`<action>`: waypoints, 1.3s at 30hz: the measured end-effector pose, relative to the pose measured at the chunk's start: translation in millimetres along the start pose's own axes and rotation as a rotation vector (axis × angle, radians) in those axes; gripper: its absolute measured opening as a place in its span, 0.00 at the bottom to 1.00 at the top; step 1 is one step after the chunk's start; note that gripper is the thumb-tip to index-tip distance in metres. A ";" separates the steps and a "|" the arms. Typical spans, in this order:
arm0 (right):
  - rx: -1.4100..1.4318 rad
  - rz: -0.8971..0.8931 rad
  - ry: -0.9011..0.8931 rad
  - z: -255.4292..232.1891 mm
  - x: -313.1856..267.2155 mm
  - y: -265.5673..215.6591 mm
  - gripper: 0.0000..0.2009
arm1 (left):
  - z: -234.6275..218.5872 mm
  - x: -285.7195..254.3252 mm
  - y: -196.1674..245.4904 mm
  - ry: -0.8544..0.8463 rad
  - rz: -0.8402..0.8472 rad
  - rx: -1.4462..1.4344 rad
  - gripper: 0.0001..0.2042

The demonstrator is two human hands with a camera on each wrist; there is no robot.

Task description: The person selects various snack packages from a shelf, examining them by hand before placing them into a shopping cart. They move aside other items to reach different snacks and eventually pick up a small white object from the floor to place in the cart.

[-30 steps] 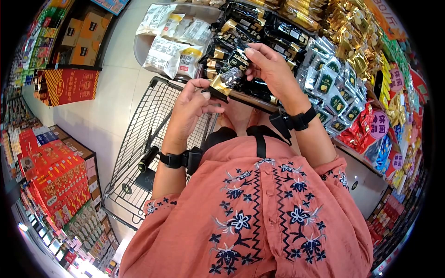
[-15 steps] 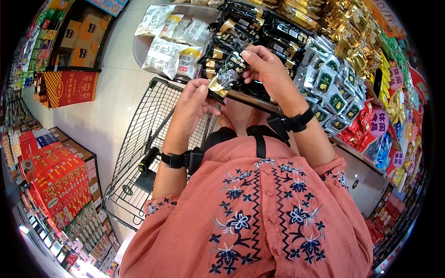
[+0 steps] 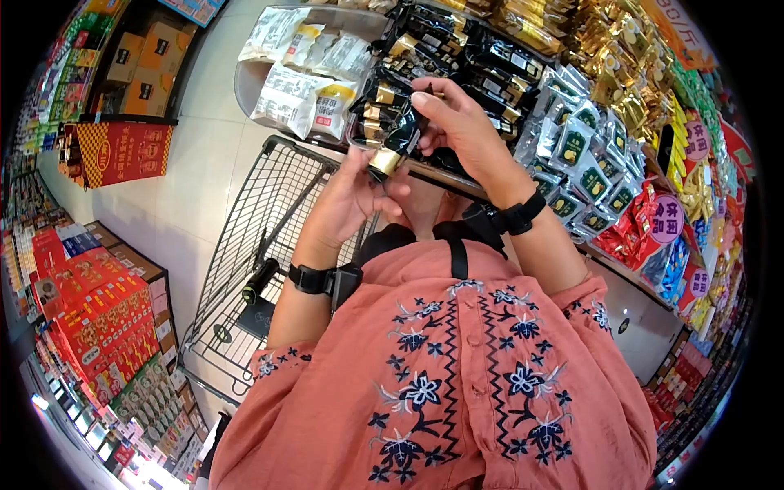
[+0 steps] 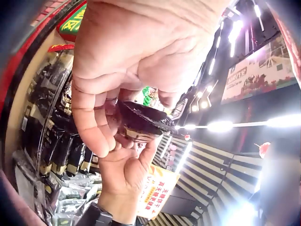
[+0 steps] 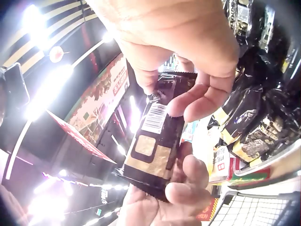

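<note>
A black-and-gold snack packet (image 3: pixel 395 145) is held between both hands over the cart's edge. The right hand (image 3: pixel 464 131) pinches its upper end between thumb and fingers. At the lower, gold end are the fingers of the left hand (image 3: pixel 347 196). In the right wrist view the packet (image 5: pixel 155 129) shows a barcode and a pale square, with the right hand (image 5: pixel 183 42) at one end and the left hand (image 5: pixel 164 202) supporting the other. The left wrist view shows the packet (image 4: pixel 141 122) edge-on beneath the left hand (image 4: pixel 136 56).
Black packets (image 3: pixel 494 69), white packets (image 3: pixel 286 100), silver packets (image 3: pixel 576 143) and gold packets (image 3: pixel 629 49) fill the display ahead. A wire shopping cart (image 3: pixel 245 245) stands at the left, holding a dark item (image 3: pixel 260 282). Red boxes (image 3: pixel 102 322) are stacked farther left.
The packet has been turned, so its printed green-and-white face no longer shows in the head view. The right hand has shifted slightly left, and the left hand's fingers have moved lower around the gold end.
</note>
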State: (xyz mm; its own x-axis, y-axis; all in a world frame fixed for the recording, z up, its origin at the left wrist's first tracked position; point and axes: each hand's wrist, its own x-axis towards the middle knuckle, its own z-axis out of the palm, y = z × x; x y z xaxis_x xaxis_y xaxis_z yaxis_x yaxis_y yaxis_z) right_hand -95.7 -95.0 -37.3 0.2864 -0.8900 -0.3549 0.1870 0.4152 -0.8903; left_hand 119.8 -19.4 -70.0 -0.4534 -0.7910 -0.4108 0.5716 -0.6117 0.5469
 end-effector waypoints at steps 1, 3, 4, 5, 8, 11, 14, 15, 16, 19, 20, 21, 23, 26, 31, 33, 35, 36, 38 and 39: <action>-0.041 0.012 0.031 0.8 1.3 1.4 0.29 | 6.8 -0.8 0.4 0.027 0.043 0.007 0.27; -0.123 0.033 0.093 0.3 4.7 4.9 0.28 | 12.5 -1.4 -0.9 0.085 0.101 0.121 0.28; -0.167 0.033 0.105 0.0 4.8 5.2 0.26 | 13.5 -1.6 -1.3 0.114 0.130 0.177 0.29; -0.210 0.032 0.115 -0.4 5.2 5.3 0.25 | 12.7 -1.1 -0.4 0.091 0.096 0.171 0.30; -0.198 0.024 0.068 -4.3 6.4 4.8 0.23 | 5.8 -0.2 5.8 0.020 0.018 0.124 0.32; -0.166 0.019 0.039 -7.3 6.4 5.2 0.22 | -0.8 1.3 7.0 -0.028 -0.024 0.040 0.34; -0.171 0.032 0.044 -9.1 7.9 5.7 0.22 | -2.0 2.9 6.7 -0.015 -0.050 0.016 0.36; -0.175 0.040 0.046 -9.5 8.6 5.9 0.22 | -2.0 3.1 6.6 -0.021 -0.053 0.011 0.36; -0.177 0.043 0.052 -9.6 9.1 6.2 0.22 | -2.1 3.4 6.6 -0.026 -0.055 0.006 0.36; -0.186 0.049 0.063 -10.0 10.1 6.6 0.22 | -3.9 4.3 6.7 -0.050 -0.059 -0.018 0.35; -0.191 0.051 0.064 -10.1 10.4 6.5 0.22 | -3.5 4.1 7.1 -0.052 -0.059 -0.019 0.35; -0.196 0.052 0.065 -10.4 10.7 6.5 0.22 | -2.7 3.9 7.6 -0.054 -0.058 -0.020 0.35; -0.192 0.054 0.067 -10.5 10.8 6.5 0.22 | -2.5 3.9 7.9 -0.058 -0.058 -0.023 0.35; -0.193 0.057 0.068 -11.4 11.8 7.3 0.22 | -3.0 4.3 8.0 -0.051 -0.061 -0.015 0.35; -0.202 0.067 0.067 -12.1 11.5 6.8 0.21 | -5.1 5.6 7.2 -0.059 -0.079 -0.036 0.35; -0.209 0.088 0.060 -11.7 9.8 3.8 0.19 | -3.8 5.5 7.4 -0.053 -0.079 -0.037 0.35; -0.211 0.087 0.060 -11.0 8.8 2.7 0.19 | -3.3 5.4 7.8 -0.038 -0.079 -0.027 0.35; -0.211 0.087 0.060 -11.1 8.2 2.5 0.19 | -3.2 5.2 7.8 -0.026 -0.080 -0.016 0.35; -0.202 0.075 0.057 -13.5 7.8 3.8 0.21 | -2.9 5.1 7.5 -0.010 -0.086 -0.009 0.35; -0.198 0.070 0.055 -14.5 7.6 4.3 0.22 | -2.7 5.2 7.3 -0.006 -0.090 -0.012 0.35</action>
State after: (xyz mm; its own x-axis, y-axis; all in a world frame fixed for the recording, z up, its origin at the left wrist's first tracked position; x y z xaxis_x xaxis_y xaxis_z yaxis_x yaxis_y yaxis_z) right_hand -106.3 -102.7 -47.9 0.2396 -0.8716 -0.4277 -0.0210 0.4358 -0.8998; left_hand 123.5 -28.1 -70.1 -0.5070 -0.7330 -0.4534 0.5364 -0.6801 0.4997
